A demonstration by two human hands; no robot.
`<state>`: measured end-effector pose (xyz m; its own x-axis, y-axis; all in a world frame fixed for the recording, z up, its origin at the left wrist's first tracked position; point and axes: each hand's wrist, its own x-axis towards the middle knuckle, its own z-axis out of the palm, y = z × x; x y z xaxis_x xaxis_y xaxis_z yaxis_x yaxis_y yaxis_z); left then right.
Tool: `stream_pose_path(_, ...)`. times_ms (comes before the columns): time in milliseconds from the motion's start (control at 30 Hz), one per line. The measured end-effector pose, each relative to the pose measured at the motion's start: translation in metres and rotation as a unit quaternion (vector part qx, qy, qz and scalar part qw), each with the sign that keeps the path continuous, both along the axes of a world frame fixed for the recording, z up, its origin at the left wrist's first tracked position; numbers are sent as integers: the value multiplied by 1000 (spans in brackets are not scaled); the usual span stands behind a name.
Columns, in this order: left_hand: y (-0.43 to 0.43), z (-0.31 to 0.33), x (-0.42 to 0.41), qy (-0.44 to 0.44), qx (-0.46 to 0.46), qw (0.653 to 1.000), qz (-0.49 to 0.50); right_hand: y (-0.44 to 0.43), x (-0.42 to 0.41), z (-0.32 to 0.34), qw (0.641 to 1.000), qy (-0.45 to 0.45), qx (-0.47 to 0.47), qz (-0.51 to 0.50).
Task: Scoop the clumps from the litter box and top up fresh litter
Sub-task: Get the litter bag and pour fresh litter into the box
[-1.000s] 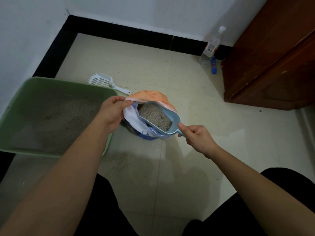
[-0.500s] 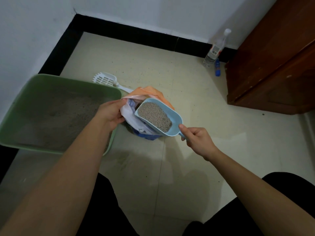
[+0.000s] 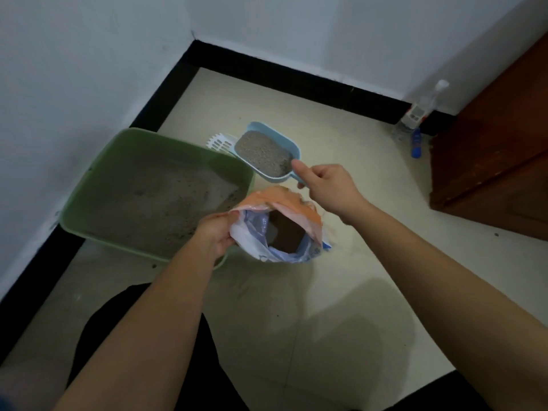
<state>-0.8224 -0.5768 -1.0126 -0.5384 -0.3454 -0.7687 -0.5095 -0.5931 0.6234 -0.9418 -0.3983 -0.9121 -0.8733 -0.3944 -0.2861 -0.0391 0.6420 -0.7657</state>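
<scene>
The green litter box (image 3: 184, 143) sits in the floor's (image 3: 355, 262) left corner. The left hand (image 3: 216, 232) pinches the bag's (image 3: 296, 212) mouth open. The right hand (image 3: 326, 188) grips the handle of the full blue scoop (image 3: 268, 177), which hangs just past the box's far right corner, mouth pointing far-left. I judge tipping needs a leftward swing. The bottle's (image 3: 421, 111) label is unreadable.

The handle of the blue scoop (image 3: 267, 152) is buried in my right hand (image 3: 329, 188), the white slotted scoop (image 3: 219, 141) sits mostly hidden behind it and the litter box (image 3: 178, 143) rim, inside the litter bag (image 3: 296, 203) I see only dark, and I cannot read the blurred label on the bottle (image 3: 421, 111).
</scene>
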Motion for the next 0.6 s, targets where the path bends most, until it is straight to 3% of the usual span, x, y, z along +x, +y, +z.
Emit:
stream_pose_path(67, -2, -5, 9, -4, 15, 1000, 12, -38, -3, -11, 998, 33, 46, 37)
stream_pose_path(133, -4, -7, 15, -10, 21, 1000, 18, -71, 0, -26, 978, 101, 152, 100)
stream_pose_path(233, -7, -9, 19, -20, 29, 999, 17, -100, 12, -38, 886, 230, 333, 227)
stream_pose_path(333, -9, -9, 21, -23, 42, 999, 9, -104, 18, -38, 834, 287, 389, 266)
stream_pose_path(467, -8, -6, 21, -19, 47, 999, 8, -94, 22, -34, 824, 329, 374, 270)
stream_pose_path(600, -4, 2, 21, -35, 59, 996, -57, -69, 20, -31, 881, 271, 314, 229)
